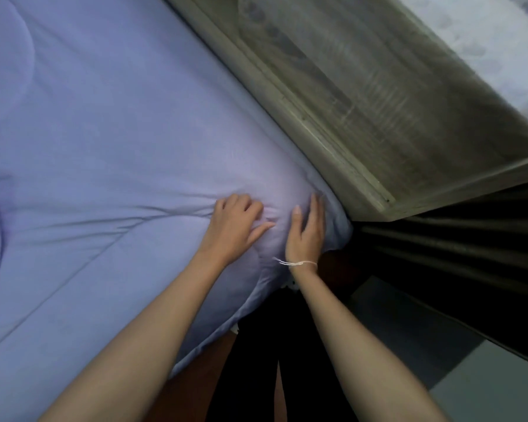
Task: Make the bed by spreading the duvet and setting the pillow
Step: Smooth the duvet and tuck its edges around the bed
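- Beside the bed runs a grey wooden ledge (342, 95), with dark slats (457, 248) and pale floor tiles (470, 376) below it to the right; the view looks down from someone standing at the bed's corner.
- Pale lilac duvet (104, 132) covers nearly all the mattress in view, its corner draped over the bed's edge close to the person's legs.
- Left hand (237, 222) rests on top of the duvet near that corner, fingers bent at the knuckles and dug lightly into the cloth, thumb stretched out to the side. Creases fan leftward from it, so it seems to be bunching or dragging the fabric rather than merely lying there; whether any cloth is actually caught under the fingers I cannot tell.
- Right hand (307, 233), a white thread (296, 263) tied round its wrist, lies flat with straight fingers along the duvet's edge by the ledge, pressing and holding nothing. That placement probably pins or smooths the border so the corner sits square.
- Most of the spreading looks done, judging by the smooth stretch toward the top; long folds remain at the left.
- No pillow can be made out with certainty, though a rounded bulge shows at the far left edge.
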The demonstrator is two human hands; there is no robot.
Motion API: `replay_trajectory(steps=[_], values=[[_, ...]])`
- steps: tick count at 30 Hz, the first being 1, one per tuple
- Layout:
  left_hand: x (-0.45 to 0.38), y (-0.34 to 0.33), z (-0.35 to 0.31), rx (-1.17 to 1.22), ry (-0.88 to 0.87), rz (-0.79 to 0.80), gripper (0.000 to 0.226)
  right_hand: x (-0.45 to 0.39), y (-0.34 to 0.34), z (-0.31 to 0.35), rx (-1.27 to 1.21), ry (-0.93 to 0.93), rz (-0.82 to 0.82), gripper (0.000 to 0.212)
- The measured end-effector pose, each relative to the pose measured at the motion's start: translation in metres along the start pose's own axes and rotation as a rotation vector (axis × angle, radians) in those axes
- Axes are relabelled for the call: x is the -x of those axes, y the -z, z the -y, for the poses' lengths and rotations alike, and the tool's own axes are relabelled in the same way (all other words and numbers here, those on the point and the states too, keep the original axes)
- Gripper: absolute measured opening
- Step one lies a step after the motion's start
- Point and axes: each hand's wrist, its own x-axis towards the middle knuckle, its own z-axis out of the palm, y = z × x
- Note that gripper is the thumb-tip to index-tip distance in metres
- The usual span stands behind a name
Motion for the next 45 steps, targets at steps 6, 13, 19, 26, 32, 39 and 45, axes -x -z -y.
replay_trajectory(steps=[6,13,19,26,32,39,45], values=[[0.049,-0.011,0.038,-0.124,0.322,0.100,0.080,-0.048,0.001,-0.018,-0.157,-0.384,0.102,0.051],[0.051,-0.012,0.040,-0.136,0.322,0.168,0.086,-0.038,0.023,-0.078,0.101,-0.667,0.274,0.058],[0.077,-0.021,0.041,-0.054,0.733,-0.009,0.079,-0.033,0.010,-0.066,0.000,-0.358,0.247,0.054],[0.093,-0.026,0.041,-0.032,0.794,0.038,0.080,-0.066,0.014,-0.046,0.270,-0.496,0.236,0.053],[0.096,-0.027,0.038,-0.008,0.790,0.069,0.084,-0.024,0.006,-0.025,0.077,-0.298,0.251,0.066],[0.098,-0.017,0.043,0.094,0.791,0.101,0.093,-0.011,0.000,-0.008,0.236,-0.240,0.160,0.073],[0.137,-0.006,0.042,0.051,0.652,0.100,0.092,0.064,-0.013,0.019,0.604,0.420,0.343,0.079]])
